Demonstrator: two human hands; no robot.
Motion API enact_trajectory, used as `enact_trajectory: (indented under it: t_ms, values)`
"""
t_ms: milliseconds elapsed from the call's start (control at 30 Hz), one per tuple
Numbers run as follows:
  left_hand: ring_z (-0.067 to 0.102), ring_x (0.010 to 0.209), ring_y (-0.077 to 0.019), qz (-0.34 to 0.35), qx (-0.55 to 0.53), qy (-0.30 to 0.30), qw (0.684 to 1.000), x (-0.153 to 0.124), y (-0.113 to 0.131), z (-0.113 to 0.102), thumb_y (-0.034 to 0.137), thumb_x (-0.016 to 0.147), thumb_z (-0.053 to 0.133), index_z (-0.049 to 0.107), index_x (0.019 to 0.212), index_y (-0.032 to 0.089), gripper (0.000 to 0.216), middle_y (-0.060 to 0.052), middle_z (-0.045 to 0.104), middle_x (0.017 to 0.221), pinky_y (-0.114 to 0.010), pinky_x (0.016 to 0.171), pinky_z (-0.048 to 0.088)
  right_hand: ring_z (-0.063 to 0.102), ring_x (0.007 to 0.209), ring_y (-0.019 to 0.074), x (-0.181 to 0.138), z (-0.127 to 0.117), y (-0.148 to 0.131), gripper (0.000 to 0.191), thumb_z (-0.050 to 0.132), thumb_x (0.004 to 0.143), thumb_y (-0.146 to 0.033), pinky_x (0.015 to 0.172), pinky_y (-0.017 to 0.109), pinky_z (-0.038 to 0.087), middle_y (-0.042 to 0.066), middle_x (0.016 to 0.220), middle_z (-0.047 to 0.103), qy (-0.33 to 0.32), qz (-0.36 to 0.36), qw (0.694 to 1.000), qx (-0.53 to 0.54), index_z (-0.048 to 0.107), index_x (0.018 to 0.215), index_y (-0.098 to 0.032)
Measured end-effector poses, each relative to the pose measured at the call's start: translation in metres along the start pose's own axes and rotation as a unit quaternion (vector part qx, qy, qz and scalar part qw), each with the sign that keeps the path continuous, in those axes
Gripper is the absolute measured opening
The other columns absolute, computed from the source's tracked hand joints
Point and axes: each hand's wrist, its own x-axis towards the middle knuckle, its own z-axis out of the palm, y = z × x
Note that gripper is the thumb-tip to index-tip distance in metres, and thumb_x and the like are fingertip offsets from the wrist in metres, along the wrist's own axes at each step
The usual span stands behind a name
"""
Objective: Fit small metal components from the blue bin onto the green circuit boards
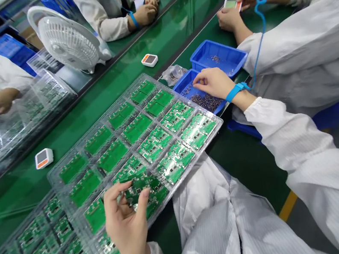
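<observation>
My left hand (128,229) pinches a small green circuit board (139,190); right hand (214,84), fingers pressed together, sits over dark components (204,101) in a blue tray (180,84).

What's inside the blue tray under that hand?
Lots of tiny dark parts lie in the blue tray. The right hand covers some, so the tray's bottom there is hidden.

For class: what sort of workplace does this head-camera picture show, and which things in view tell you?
Probably an electronics factory line: green circuit boards fill clear plastic trays, workers wear white smocks, and a blue antistatic wrist strap circles one wrist.
</observation>
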Motion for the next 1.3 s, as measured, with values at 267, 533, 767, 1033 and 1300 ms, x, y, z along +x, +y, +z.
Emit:
enact_trajectory:
  t_ms: [267, 533, 767, 1033, 1300]
  values:
    - [0.063, 0.088, -0.0167, -0.012, -0.028, -0.016, 0.999, -0.004, 0.004, 0.004, 0.044, 0.099, 0.09, 0.077, 0.121, 0.026, 0.031, -0.003, 0.068, 0.111, -0.03, 0.08, 0.053, 0.071, 0.094, 0.0292, -0.006, -0.002, 0.006, 0.022, 0.07, 0.107, -0.034, 0.091, 0.044, 0.055, 0.012, 0.112, 0.081, 0.028, -0.025, 0.999, 0.022, 0.088, 0.109, -0.021]
    - [0.051, 0.069, -0.0085, -0.043, -0.055, -0.021, 0.997, -0.007, 0.01, 0.009, 0.04, 0.1, 0.089, 0.079, 0.114, 0.026, 0.022, -0.004, 0.072, 0.128, -0.025, 0.065, 0.047, 0.076, 0.101, 0.0318, -0.011, -0.004, 0.009, 0.02, 0.07, 0.106, -0.033, 0.095, 0.047, 0.058, 0.013, 0.117, 0.083, 0.033, -0.027, 0.998, 0.042, 0.087, 0.107, -0.022]
    - [0.058, 0.076, -0.0089, -0.01, -0.072, -0.037, 0.997, -0.007, 0.01, 0.017, 0.039, 0.1, 0.091, 0.081, 0.109, 0.025, 0.018, -0.003, 0.071, 0.125, -0.022, 0.065, 0.048, 0.083, 0.09, 0.03, -0.013, -0.001, 0.003, 0.008, 0.079, 0.097, -0.032, 0.09, 0.05, 0.07, 0.007, 0.092, 0.087, 0.012, 0.055, 0.955, 0.29, 0.078, 0.097, -0.025]
    - [0.064, 0.084, -0.0118, 0.001, -0.053, -0.046, 0.998, -0.008, 0.016, 0.021, 0.041, 0.101, 0.089, 0.081, 0.107, 0.024, 0.02, -0.005, 0.073, 0.126, -0.023, 0.069, 0.051, 0.083, 0.096, 0.0276, -0.011, -0.009, 0.0, 0.007, 0.077, 0.09, -0.022, 0.096, 0.046, 0.07, 0.008, 0.098, 0.087, 0.006, 0.049, 0.956, 0.288, 0.071, 0.092, -0.025]
    - [0.074, 0.108, -0.018, 0.007, -0.05, -0.056, 0.997, -0.004, 0.031, 0.032, 0.035, 0.099, 0.09, 0.082, 0.103, 0.024, 0.015, -0.007, 0.076, 0.124, -0.022, 0.077, 0.056, 0.079, 0.095, 0.027, -0.013, -0.02, -0.008, 0.016, 0.064, 0.094, -0.013, 0.095, 0.042, 0.062, 0.01, 0.102, 0.086, 0.014, 0.029, 0.981, 0.192, 0.075, 0.104, -0.02]
